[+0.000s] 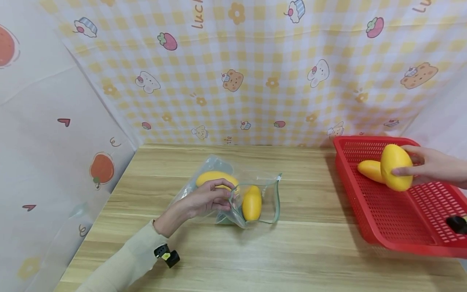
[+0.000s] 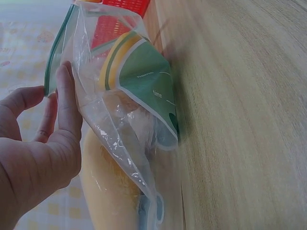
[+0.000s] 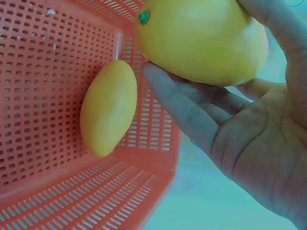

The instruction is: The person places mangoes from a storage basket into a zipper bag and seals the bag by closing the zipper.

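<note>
My left hand (image 1: 213,197) pinches the rim of a clear zip bag (image 2: 115,124) with a green seal, its mouth spread toward the right. One yellow mango (image 1: 251,203) lies inside near the mouth. Another mango (image 1: 215,177) is at the bag's far left side, partly behind my fingers. Over the red basket (image 1: 350,190), my right hand (image 1: 430,164) grips a large mango (image 3: 204,40) between thumb and fingers; a small green stem spot shows on it. Below it, one more mango (image 3: 109,109) rests on the basket's floor.
The basket stands at the right of the wooden table (image 1: 310,243), with slotted walls. A checked cloth (image 1: 255,101) hangs along the back and a white printed sheet (image 1: 54,142) on the left. Bare wood lies between bag and basket.
</note>
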The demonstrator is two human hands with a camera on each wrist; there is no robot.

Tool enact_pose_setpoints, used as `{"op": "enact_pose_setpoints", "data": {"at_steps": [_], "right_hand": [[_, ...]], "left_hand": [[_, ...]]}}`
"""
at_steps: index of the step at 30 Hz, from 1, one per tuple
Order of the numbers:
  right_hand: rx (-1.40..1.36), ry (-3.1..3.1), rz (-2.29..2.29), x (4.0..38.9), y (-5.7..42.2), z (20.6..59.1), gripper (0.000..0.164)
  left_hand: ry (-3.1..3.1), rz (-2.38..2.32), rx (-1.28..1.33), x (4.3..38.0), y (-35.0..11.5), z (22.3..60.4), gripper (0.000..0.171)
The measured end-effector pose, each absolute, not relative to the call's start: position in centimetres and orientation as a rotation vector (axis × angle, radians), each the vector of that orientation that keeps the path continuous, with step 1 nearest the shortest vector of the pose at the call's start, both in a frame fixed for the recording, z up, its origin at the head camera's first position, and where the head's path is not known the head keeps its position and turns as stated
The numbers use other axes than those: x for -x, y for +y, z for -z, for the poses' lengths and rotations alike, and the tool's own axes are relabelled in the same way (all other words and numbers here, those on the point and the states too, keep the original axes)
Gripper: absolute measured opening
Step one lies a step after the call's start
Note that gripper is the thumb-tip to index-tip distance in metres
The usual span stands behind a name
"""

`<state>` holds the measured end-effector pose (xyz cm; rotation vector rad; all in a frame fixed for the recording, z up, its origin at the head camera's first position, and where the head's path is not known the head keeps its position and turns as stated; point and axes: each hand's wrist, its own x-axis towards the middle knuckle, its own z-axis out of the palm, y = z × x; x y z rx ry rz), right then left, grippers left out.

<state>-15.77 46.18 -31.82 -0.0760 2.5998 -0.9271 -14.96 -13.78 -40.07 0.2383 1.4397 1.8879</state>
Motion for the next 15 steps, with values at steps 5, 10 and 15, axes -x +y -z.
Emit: {"op": "enact_pose_setpoints", "data": {"at_steps": [5, 10, 15], "right_hand": [[0.091, 2.587, 0.941, 15.9, 46.0, 31.6, 0.077], [0.091, 2.593, 0.932, 16.0, 45.5, 31.2, 0.076], [0.112, 2.584, 0.944, 16.1, 44.8, 30.9, 0.073]], "left_hand": [[1.433, -1.888, -0.24, 15.0, -13.8, 40.0, 0.02], [1.442, -1.884, -0.242, 15.0, -13.8, 40.0, 0.02], [1.446, -1.883, -0.235, 15.0, -13.8, 40.0, 0.021]]}}
